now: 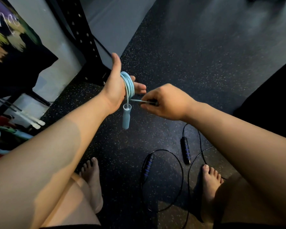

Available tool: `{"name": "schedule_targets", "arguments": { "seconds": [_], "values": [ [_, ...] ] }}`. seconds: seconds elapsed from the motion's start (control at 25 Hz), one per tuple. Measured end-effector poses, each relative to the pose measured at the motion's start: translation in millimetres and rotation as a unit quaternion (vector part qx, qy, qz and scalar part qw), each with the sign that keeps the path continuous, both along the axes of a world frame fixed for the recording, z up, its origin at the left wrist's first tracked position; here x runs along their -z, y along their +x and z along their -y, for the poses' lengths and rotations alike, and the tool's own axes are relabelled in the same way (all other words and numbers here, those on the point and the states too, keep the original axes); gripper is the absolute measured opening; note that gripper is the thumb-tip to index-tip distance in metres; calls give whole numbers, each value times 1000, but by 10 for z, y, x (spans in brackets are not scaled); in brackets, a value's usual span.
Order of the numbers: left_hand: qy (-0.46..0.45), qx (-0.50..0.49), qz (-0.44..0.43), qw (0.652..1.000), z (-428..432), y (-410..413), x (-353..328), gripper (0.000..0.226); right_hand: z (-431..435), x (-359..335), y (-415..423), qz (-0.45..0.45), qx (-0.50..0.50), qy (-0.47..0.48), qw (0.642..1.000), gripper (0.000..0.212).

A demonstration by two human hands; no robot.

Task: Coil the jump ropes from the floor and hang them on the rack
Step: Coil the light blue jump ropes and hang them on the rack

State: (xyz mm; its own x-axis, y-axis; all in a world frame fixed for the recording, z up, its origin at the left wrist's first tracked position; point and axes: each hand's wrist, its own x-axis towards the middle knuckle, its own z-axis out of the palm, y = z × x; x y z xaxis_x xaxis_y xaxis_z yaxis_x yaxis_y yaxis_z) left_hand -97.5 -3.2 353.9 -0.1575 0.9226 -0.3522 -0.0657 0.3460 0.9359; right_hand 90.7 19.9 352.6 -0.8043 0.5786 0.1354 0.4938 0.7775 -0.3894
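A light blue jump rope (pixel 128 83) is wound in several loops around my left hand (pixel 116 86), whose fingers are held straight with the thumb up. One blue handle (pixel 126 116) dangles below that palm. My right hand (pixel 165 101) pinches the rope's free end just right of the coil, with a dark end piece showing between its fingers. A black jump rope (pixel 182 171) lies loose on the floor between my bare feet, with its two black-and-blue handles (pixel 185 150) (pixel 148 166) apart. A black perforated rack upright (pixel 84 35) stands at the upper left.
White rope handles (pixel 35 122) and coloured gear hang or lie at the left edge. A dark patterned cushion (pixel 15 47) sits at the upper left. The floor is black speckled rubber (pixel 196 55), with a black mat (pixel 274 96) at the right.
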Motion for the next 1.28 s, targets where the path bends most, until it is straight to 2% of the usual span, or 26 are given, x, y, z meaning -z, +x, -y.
{"name": "schedule_targets", "arguments": {
  "seconds": [0.12, 0.2, 0.32, 0.4, 0.48, 0.6, 0.68, 0.8, 1.0, 1.16, 1.28],
  "values": [
    [-82, 140, -80, 983, 32, 56, 42, 125, -49, -50, 53, -31, 19, 32, 999, 22],
    [-112, 242, -90, 960, 77, 106, 8, 133, -72, -73, 101, -30, 1, 46, 998, 19],
    [-143, 307, -84, 937, 126, 156, -60, 116, -89, -49, 133, -48, -43, 37, 997, 24],
    [-170, 326, -33, 929, 140, 147, -66, 104, -111, -5, 129, -77, -59, -2, 995, 26],
    [-200, 340, 25, 919, 141, 126, -80, 100, -129, 68, 113, -115, -57, -59, 990, 26],
    [-232, 364, 70, 900, 137, 100, -120, 102, -78, 116, 103, -159, -22, -223, 962, 29],
    [-241, 377, 80, 891, 157, 89, -133, 102, -38, 129, 101, -140, -16, -279, 950, 34],
    [-232, 366, 62, 899, 164, 75, -134, 101, -26, 117, 79, -113, -5, -281, 953, 33],
    [-194, 265, -9, 944, 179, -54, -186, 105, -13, 127, -78, -170, 25, -320, 932, 32],
    [-123, 139, -114, 976, 433, -212, -231, 88, 159, 155, -357, -199, 22, -254, 946, 30],
    [-64, 74, -75, 992, 772, -511, -297, 54, 366, 147, -653, -241, 8, -207, 948, 29]
  ]
}}
